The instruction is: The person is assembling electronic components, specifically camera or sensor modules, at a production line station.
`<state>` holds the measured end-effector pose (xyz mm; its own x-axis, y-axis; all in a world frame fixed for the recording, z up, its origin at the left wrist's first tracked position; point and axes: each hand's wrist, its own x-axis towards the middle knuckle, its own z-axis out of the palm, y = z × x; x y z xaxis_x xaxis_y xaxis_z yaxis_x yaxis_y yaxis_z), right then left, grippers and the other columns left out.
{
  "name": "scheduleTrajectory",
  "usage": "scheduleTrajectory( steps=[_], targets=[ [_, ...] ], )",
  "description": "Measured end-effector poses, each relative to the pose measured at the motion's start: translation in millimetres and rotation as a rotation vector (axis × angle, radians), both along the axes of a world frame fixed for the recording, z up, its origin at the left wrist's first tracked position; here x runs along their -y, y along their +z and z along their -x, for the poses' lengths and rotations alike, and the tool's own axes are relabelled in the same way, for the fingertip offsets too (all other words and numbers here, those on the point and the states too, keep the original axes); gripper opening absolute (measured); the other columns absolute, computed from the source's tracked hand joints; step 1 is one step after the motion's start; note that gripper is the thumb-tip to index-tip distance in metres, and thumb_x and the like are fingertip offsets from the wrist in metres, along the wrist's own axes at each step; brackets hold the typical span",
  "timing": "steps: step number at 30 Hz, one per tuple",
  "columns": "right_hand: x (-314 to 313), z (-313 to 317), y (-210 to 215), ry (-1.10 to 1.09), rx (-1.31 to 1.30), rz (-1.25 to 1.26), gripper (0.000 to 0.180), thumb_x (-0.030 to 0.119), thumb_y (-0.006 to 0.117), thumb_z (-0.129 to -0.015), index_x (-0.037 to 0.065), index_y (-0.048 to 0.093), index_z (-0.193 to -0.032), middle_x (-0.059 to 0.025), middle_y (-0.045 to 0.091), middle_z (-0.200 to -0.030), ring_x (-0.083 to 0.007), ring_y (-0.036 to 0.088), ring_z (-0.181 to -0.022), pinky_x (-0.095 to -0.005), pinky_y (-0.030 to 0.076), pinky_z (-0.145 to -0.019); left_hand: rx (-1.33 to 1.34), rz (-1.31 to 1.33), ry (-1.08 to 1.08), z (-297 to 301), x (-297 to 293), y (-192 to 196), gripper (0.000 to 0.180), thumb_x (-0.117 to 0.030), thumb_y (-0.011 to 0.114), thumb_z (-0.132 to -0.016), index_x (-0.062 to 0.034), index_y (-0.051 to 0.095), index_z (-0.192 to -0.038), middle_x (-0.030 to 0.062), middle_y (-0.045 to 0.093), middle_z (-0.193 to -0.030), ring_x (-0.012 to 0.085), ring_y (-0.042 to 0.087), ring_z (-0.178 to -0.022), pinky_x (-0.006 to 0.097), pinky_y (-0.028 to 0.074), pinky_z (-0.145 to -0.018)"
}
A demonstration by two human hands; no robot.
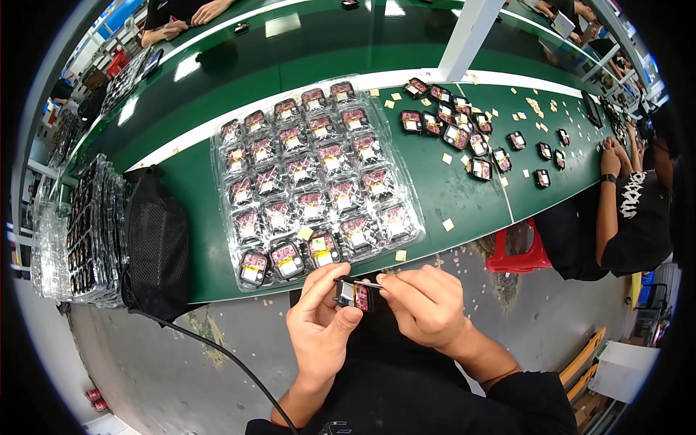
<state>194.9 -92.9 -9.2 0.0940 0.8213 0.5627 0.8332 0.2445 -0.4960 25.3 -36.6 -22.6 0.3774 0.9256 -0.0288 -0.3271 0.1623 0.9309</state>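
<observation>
Unit is pinched at its edges by left hand; thin tool is pinched by right hand, fingers curled. Judged light, stiff, fragile-faced; best held by rim.

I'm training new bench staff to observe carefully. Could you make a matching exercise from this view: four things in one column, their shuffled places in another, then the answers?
Things
1. Black mesh bag
2. Red stool
3. Clear plastic tray
4. Small black-cased device

Places
A. Gripped by the left hand
B. Beside the stacked trays
C. On the green table, holding rows of similar devices
D. At the right, by a co-worker

Pairs: 1-B; 2-D; 3-C; 4-A
</observation>
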Motion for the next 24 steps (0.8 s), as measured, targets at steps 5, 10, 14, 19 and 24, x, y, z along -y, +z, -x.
scheduleTrajectory(
  steps=[5, 10, 14, 19, 24],
  targets=[
    [0.5, -1.3, -5.5, 0.029, -0.084, 0.011, 0.027, 0.002, 0.081, -0.075, 0.001, 0.074, -0.101, -0.0062, 0.068, -0.083, -0.0222, 0.061, -0.065, -0.0338, 0.05, -0.057, -0.016, 0.01, -0.014, 0.2, 0.5, 2.9, 0.065, -0.024, 0.088, -0.085, 0.0091, 0.062, -0.134, 0.0102, 0.056, -0.134, 0.0157, 0.056, -0.116, 0.025, 0.047, -0.089],
    [2.8, 0.5, -10.3, 0.024, -0.137, 0.005, 0.026, 0.002, 0.081, -0.076, 0.0, 0.074, -0.101, -0.0069, 0.067, -0.082, -0.0229, 0.062, -0.065, -0.0342, 0.051, -0.057, -0.012, 0.021, -0.013, -1.8, 3.9, 6.2, 0.065, -0.024, 0.088, -0.084, 0.0088, 0.063, -0.134, 0.0103, 0.056, -0.134, 0.0153, 0.056, -0.115, 0.026, 0.047, -0.091],
    [5.8, 3.6, -8.8, -0.006, -0.087, -0.014, 0.024, 0.0, 0.081, -0.076, 0.0, 0.075, -0.099, -0.0098, 0.069, -0.084, -0.0252, 0.063, -0.061, -0.0343, 0.05, -0.054, -0.008, 0.031, -0.029, -1.2, 5.4, 4.3, 0.064, -0.024, 0.088, -0.084, 0.0093, 0.063, -0.133, 0.0107, 0.056, -0.135, 0.0151, 0.056, -0.115, 0.026, 0.046, -0.094],
    [7.2, 2.9, -13.2, 0.0, -0.038, -0.024, 0.026, -0.002, 0.08, -0.075, 0.0, 0.074, -0.101, -0.0097, 0.069, -0.083, -0.025, 0.063, -0.06, -0.0344, 0.05, -0.054, -0.003, 0.047, 0.017, -5.4, 8.7, 5.4, 0.064, -0.022, 0.088, -0.083, 0.0105, 0.063, -0.133, 0.0113, 0.057, -0.134, 0.0154, 0.056, -0.116, 0.029, 0.046, -0.1],
    [9.5, -1.8, -9.2, 0.032, -0.114, 0.049, 0.024, 0.001, 0.079, -0.079, 0.0, 0.074, -0.102, -0.0095, 0.068, -0.083, -0.0256, 0.065, -0.064, -0.0348, 0.052, -0.057, -0.015, 0.024, -0.016, -3.9, 9.1, 1.3, 0.064, -0.019, 0.089, -0.083, 0.0099, 0.062, -0.134, 0.0119, 0.057, -0.134, 0.0167, 0.058, -0.118, 0.03, 0.048, -0.1]
  ],
)
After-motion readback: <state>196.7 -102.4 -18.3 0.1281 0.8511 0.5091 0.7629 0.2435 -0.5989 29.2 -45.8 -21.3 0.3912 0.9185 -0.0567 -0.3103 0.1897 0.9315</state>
